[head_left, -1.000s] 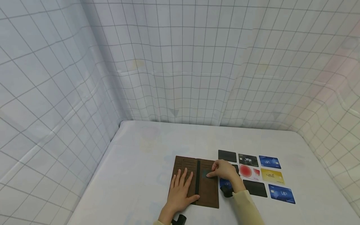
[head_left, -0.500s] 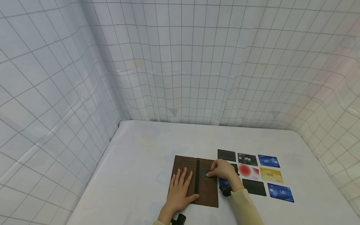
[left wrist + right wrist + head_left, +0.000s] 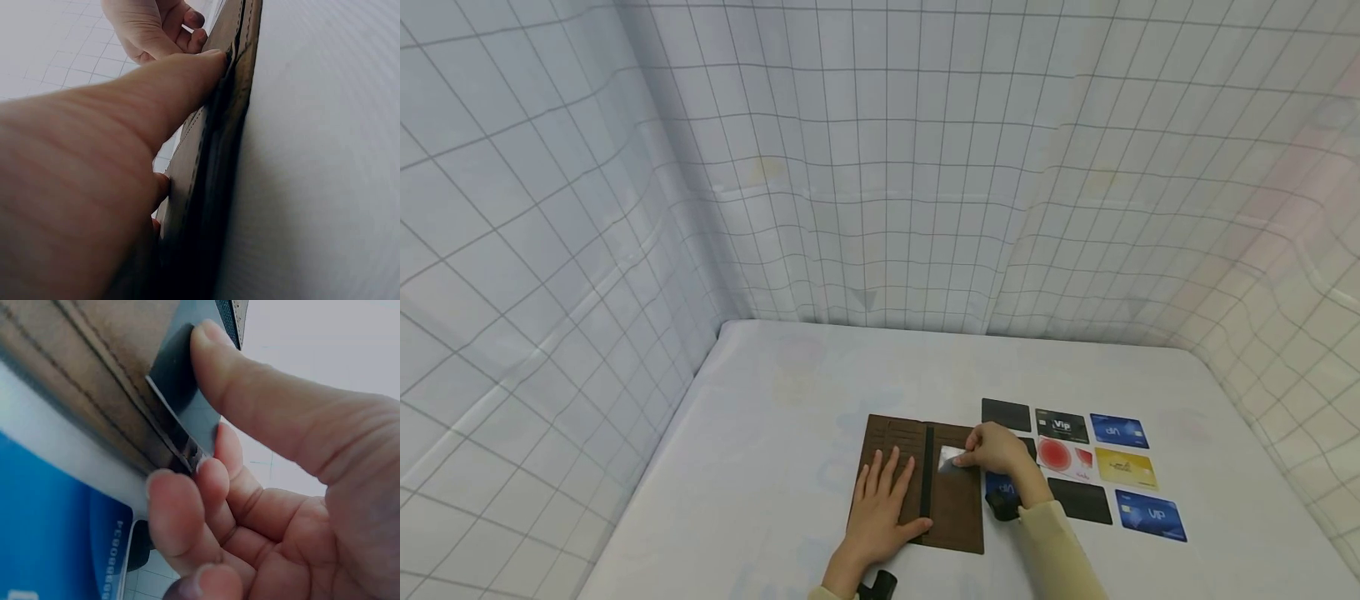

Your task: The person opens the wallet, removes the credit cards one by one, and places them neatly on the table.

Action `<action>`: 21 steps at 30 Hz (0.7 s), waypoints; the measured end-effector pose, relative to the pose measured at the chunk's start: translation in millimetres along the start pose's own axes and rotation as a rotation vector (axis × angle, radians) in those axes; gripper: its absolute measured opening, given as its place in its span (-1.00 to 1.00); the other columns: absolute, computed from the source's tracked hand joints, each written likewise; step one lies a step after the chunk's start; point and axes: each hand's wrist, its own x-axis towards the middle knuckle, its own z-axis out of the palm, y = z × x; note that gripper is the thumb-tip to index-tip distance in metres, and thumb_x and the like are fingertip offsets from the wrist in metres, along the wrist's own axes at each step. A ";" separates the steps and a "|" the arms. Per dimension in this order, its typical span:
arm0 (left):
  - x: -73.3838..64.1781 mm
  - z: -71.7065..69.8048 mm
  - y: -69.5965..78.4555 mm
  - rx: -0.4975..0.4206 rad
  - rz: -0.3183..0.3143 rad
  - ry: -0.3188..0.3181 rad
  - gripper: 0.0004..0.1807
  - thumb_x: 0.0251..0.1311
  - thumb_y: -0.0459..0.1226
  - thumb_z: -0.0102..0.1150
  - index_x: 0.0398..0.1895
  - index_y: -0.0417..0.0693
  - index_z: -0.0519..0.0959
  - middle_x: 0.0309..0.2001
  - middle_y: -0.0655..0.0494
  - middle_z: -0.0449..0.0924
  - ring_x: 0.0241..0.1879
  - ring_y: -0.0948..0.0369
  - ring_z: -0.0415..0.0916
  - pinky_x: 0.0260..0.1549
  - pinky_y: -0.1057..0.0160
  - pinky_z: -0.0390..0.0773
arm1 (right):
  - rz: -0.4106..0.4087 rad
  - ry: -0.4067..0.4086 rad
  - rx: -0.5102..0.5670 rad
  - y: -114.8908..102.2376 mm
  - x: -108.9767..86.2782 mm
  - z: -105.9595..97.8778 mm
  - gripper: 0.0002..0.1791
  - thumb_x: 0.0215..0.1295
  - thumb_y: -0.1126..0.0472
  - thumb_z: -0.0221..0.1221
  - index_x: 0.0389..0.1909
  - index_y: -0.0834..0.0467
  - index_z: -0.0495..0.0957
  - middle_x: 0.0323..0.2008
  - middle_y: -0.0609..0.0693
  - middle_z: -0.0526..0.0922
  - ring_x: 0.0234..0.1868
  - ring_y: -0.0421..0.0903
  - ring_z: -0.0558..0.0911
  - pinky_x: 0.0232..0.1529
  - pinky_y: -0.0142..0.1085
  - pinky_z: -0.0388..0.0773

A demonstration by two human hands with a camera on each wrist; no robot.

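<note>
A brown wallet (image 3: pixel 953 517) lies spread open on the white table, a black band (image 3: pixel 927 479) running down its middle. My left hand (image 3: pixel 876 518) rests with fingers spread on its left half, thumb reaching to the band. Over the right half, my right hand (image 3: pixel 998 451) pinches a card (image 3: pixel 950 457) that catches bright light. Close up in the right wrist view, the card (image 3: pixel 175 362) looks dark and glossy; the thumb presses its face while fingertips touch its edge. Whether part of it sits inside a slot I cannot tell.
Right of the wallet several cards lie in rows: a black card (image 3: pixel 1006 415), a black Vip card (image 3: pixel 1062 426), a red-and-white card (image 3: pixel 1064 460), a yellow card (image 3: pixel 1127 468) and a blue VIP card (image 3: pixel 1151 516). My right hand and wrist partly cover the nearest ones. White gridded curtains (image 3: pixel 880 167) surround the table.
The card under my right fingers was a dark patch on the wallet; now it shines brightly, its angle changed. My right hand shifted only slightly. The left hand stayed put.
</note>
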 end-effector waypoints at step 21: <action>-1.8 -6.3 3.3 -0.042 0.012 -0.010 -0.08 0.14 0.22 0.10 0.44 -0.12 0.15 0.42 -0.24 -0.02 0.40 -0.20 -0.22 0.30 -0.17 -0.24 | 0.008 0.063 0.114 8.5 4.2 -5.9 -0.70 -0.04 0.09 0.45 -0.44 0.14 0.54 -0.59 -0.04 0.45 -0.59 -0.12 0.44 -0.57 -0.30 0.38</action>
